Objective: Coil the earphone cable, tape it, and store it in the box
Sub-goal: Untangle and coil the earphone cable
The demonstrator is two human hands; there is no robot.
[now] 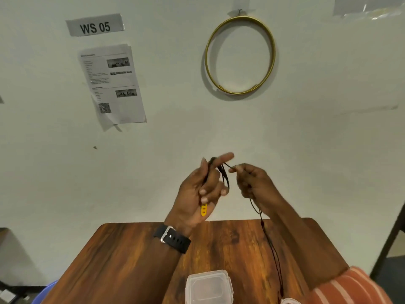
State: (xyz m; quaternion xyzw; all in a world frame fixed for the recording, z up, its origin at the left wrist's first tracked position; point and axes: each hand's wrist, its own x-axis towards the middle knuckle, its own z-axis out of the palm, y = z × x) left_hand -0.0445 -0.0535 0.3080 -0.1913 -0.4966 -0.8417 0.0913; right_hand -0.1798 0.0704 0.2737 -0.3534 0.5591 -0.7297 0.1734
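you face a pale wall (306,139) above a brown wooden table (131,270). a gold hoop (272,53) hangs there, beside a printed sheet (114,84) and a grey label (95,25) reading "ws 05". near the table's front edge sits a clear plastic box (208,287), lid shut. your left hand (197,194) is raised, its grip closed on black loops of the earphone cable (266,235) wound over the forefinger, a yellow tab (203,209) below. your right hand (255,183) pinches the cable just beside; the rest trails down to the table.
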